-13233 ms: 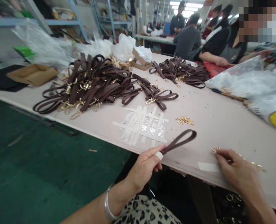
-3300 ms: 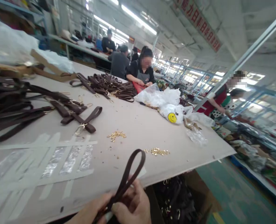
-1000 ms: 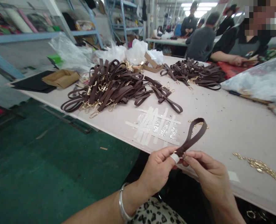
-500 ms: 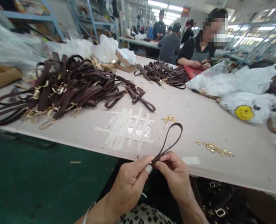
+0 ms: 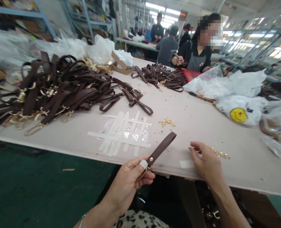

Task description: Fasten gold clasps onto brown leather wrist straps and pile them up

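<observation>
The left hand [image 5: 129,177] pinches a brown strap [image 5: 163,146] by its metal end, between the thumb and the fingers. The strap is folded into a loop, and the loop sticks up and to the right, over the near edge of the table [image 5: 247,152]. A round gold stud [image 5: 151,159] sits on the strap, close to the fingers. White tape [image 5: 143,163] is wrapped around the thumb.

The right hand [image 5: 207,160] is over the table, well apart from the strap. Its fingers are bent and loose, and I can't tell if a tiny thing is in them. A little pile of gold bits [image 5: 220,153] is just beside it, and a white strip [image 5: 186,164] lies by the table edge.

Farther in, there is another gold pile [image 5: 167,123]. To its left, strips of tape cross over a patch of clear plastic [image 5: 126,133].

A big heap of brown straps [image 5: 66,88] with gold clips fills the left side, and a smaller heap [image 5: 160,76] is farther back. White bags [image 5: 245,107] lie on the right, one with a yellow smiley face [image 5: 238,115]. Behind them is a person in a grey apron [image 5: 197,61], near something red [image 5: 190,74].
</observation>
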`<state>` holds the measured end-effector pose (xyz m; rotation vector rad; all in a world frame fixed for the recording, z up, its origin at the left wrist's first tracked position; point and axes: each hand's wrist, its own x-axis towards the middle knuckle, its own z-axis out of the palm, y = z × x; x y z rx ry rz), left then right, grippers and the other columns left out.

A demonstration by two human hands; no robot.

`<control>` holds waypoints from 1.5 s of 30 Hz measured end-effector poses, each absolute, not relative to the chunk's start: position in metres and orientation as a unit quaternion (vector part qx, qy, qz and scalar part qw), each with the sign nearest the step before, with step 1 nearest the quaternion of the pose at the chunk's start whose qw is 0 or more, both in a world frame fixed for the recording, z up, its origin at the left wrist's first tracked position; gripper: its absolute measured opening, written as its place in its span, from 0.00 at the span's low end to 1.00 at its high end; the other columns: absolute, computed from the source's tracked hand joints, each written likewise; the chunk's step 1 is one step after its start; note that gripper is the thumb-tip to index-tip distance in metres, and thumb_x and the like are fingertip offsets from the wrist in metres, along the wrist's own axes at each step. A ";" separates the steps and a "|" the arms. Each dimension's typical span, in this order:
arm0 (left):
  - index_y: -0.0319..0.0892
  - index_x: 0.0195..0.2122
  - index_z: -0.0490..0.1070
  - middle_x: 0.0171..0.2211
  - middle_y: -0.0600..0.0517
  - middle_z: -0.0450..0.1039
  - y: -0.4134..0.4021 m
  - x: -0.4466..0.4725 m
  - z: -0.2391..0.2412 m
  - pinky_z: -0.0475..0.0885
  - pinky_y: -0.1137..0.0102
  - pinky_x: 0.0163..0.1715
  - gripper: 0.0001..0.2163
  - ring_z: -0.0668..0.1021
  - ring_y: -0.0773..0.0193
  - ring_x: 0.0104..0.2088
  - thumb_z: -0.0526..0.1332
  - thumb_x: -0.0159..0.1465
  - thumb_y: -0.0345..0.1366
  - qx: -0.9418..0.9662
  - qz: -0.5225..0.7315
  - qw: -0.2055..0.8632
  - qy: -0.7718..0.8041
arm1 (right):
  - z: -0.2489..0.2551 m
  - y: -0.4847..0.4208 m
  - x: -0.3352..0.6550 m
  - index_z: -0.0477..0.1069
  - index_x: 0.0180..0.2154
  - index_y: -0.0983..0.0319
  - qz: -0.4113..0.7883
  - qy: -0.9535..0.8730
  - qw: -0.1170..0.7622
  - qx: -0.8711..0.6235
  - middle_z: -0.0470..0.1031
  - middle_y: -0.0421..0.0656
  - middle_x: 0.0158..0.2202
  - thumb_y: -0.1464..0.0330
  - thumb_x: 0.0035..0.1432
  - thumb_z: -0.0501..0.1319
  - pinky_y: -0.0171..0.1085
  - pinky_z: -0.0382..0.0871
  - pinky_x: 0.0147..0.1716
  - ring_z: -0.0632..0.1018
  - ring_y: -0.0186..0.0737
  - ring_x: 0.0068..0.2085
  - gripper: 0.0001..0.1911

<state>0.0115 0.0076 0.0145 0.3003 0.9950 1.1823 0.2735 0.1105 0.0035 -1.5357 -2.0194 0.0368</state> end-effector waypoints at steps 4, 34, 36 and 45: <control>0.41 0.49 0.75 0.34 0.48 0.80 0.005 0.006 0.010 0.75 0.73 0.31 0.20 0.79 0.67 0.28 0.71 0.56 0.38 0.110 0.522 0.706 0.465 | -0.003 0.141 0.310 0.73 0.46 0.62 -0.109 -0.819 0.171 -0.536 0.79 0.48 0.37 0.67 0.65 0.54 0.45 0.71 0.42 0.78 0.48 0.40 0.13; 0.39 0.42 0.69 0.31 0.52 0.76 0.001 0.011 0.012 0.68 0.80 0.17 0.08 0.78 0.70 0.21 0.57 0.65 0.36 0.274 0.518 0.603 0.542 | -0.008 0.023 0.169 0.73 0.39 0.60 0.355 -0.587 0.564 -0.459 0.80 0.42 0.36 0.70 0.52 0.73 0.35 0.79 0.37 0.81 0.38 0.35 0.13; 0.40 0.44 0.70 0.32 0.52 0.77 -0.002 0.012 0.013 0.68 0.80 0.18 0.09 0.78 0.70 0.21 0.57 0.66 0.37 0.300 0.507 0.596 0.546 | -0.010 0.022 0.169 0.74 0.40 0.60 0.315 -0.651 0.540 -0.431 0.79 0.43 0.38 0.71 0.53 0.72 0.36 0.78 0.39 0.80 0.38 0.37 0.12; 0.39 0.41 0.74 0.27 0.52 0.77 -0.020 0.011 0.021 0.72 0.74 0.29 0.09 0.81 0.66 0.27 0.55 0.68 0.33 0.501 0.485 0.443 0.563 | -0.008 0.029 0.177 0.75 0.40 0.60 0.293 -0.714 0.471 -0.427 0.80 0.45 0.38 0.65 0.58 0.69 0.39 0.79 0.36 0.81 0.42 0.37 0.08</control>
